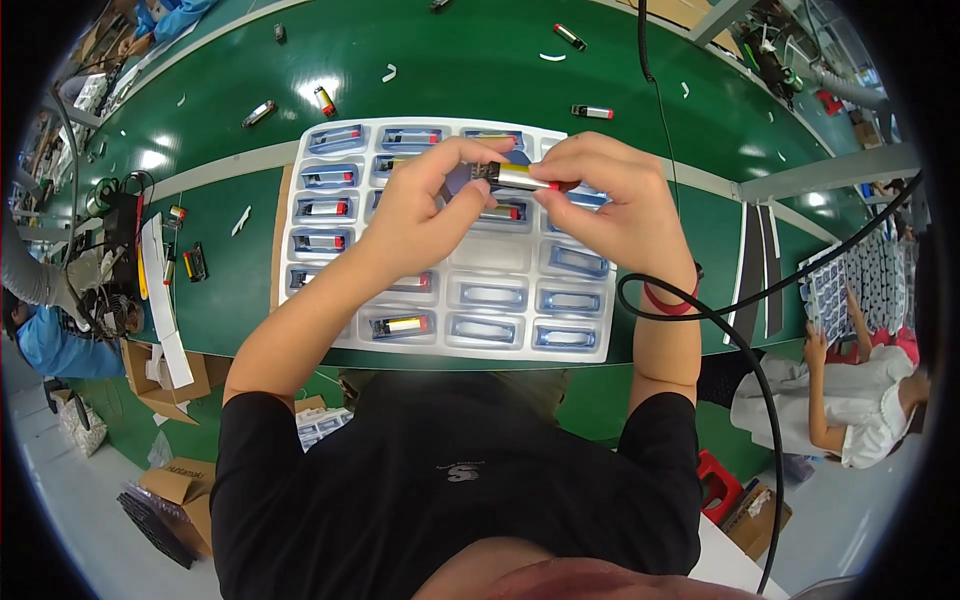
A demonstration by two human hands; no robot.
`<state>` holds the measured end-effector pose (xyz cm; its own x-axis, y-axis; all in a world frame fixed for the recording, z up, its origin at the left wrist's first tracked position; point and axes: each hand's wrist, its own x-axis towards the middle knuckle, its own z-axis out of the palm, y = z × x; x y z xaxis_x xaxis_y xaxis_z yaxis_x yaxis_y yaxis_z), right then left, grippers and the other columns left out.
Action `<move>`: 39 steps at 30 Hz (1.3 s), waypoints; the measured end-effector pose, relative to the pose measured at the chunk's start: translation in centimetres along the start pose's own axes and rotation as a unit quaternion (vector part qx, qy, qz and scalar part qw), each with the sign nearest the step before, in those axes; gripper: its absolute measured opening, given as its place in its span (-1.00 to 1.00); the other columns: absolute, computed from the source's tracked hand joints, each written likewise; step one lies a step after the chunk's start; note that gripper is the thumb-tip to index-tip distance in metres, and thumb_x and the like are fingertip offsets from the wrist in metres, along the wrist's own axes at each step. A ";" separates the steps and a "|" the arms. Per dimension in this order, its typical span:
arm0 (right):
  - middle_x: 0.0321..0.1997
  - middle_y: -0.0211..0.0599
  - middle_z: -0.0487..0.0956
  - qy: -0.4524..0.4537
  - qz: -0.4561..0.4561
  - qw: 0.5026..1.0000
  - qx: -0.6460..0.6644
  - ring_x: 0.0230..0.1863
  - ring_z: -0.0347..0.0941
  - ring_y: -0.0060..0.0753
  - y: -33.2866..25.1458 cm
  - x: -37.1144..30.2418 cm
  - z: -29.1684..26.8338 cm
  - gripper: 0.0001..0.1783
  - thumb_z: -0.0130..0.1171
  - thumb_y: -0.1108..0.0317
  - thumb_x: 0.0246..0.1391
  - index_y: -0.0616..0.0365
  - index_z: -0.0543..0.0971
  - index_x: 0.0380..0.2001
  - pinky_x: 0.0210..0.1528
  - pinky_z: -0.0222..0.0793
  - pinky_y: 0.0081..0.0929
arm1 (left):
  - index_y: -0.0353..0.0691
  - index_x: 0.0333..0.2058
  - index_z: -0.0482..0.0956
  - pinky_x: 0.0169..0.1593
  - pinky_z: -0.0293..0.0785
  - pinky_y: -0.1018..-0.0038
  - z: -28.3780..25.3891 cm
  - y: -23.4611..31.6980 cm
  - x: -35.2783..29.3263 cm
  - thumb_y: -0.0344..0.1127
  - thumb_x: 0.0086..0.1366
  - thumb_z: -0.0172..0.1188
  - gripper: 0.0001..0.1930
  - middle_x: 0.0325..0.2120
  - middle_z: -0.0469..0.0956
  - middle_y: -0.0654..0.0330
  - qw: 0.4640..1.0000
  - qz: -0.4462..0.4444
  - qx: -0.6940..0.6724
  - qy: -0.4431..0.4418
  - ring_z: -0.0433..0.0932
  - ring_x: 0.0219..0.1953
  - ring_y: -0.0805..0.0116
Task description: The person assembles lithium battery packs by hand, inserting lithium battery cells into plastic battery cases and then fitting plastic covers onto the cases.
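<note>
Between my two hands, above a white plastic tray, is a small battery assembly with a silver cylindrical cell, a black end piece and a red end. My left hand pinches the black end between thumb and forefinger. My right hand grips the red end with thumb and fingers. Under them, the tray's pockets hold translucent blue shells. Several shells on the left side contain a similar battery assembly. A shell at the near right shows no battery in it. My hands hide some of the middle pockets.
Loose battery assemblies lie on the green conveyor belt beyond the tray. A black cable loops past my right wrist. Dark strips lie right of the tray. A co-worker handles another tray at the far right.
</note>
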<state>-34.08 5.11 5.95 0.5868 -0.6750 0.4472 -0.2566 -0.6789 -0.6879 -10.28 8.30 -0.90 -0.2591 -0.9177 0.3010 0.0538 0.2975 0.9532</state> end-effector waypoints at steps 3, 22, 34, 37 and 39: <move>-0.24 -0.15 0.70 0.008 -0.035 0.998 -0.055 -0.26 0.66 -0.27 -0.6 0.0 0.7 -0.74 0.43 0.61 -0.06 0.28 0.72 -0.22 -0.21 0.57 -0.44 | -0.26 0.05 0.51 -0.13 0.61 0.46 0.4 0.1 0.1 -0.47 0.42 0.09 -0.75 0.08 0.62 0.04 0.986 -0.098 -0.135 0.012 0.62 -0.13 0.46; -0.16 -0.26 0.70 -0.037 -0.094 0.986 -0.130 -0.15 0.64 -0.22 -0.2 0.1 0.8 -0.77 0.42 0.60 -0.06 0.25 0.71 -0.26 -0.17 0.58 -0.37 | -0.53 0.27 0.39 0.12 0.62 0.35 -0.6 0.7 0.0 -0.17 0.61 -0.11 -0.49 0.02 0.58 -0.07 0.853 -0.224 -0.467 -0.067 0.65 -0.07 0.22; -0.12 -0.23 0.67 -0.024 -0.117 0.978 -0.172 -0.13 0.62 -0.22 0.2 0.5 1.6 -0.71 0.41 0.59 -0.05 0.25 0.73 -0.18 -0.12 0.56 -0.35 | -0.38 0.28 0.40 0.08 0.56 0.43 -0.4 0.6 -0.4 -0.42 0.56 0.01 -0.62 -0.09 0.57 0.09 0.904 -0.224 -0.364 -0.029 0.59 -0.13 0.40; -0.10 -0.25 0.68 -0.003 -0.059 0.992 -0.111 -0.12 0.61 -0.35 0.8 0.8 1.4 -0.69 0.39 0.57 0.05 0.24 0.72 -0.08 -0.07 0.54 -0.42 | -0.34 0.28 0.40 0.04 0.55 0.44 -0.3 0.7 -0.2 -0.47 0.56 0.00 -0.63 -0.12 0.56 0.13 0.904 -0.226 -0.361 -0.021 0.57 -0.16 0.43; -0.11 -0.23 0.67 0.037 0.040 0.998 -0.005 -0.13 0.63 -0.36 2.0 0.6 2.2 -0.67 0.39 0.52 0.09 0.23 0.70 -0.04 -0.07 0.56 -0.42 | -0.32 0.28 0.40 0.03 0.55 0.46 -0.3 0.6 -0.2 -0.46 0.56 0.00 -0.63 -0.11 0.56 0.15 0.913 -0.219 -0.344 -0.021 0.56 -0.16 0.45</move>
<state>-32.53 3.96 3.62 0.5056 -0.7464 0.4328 -0.3077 -0.6246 -0.7177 -9.87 8.60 -0.41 -0.4370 -0.8939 -0.0999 0.5262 -0.3442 0.7776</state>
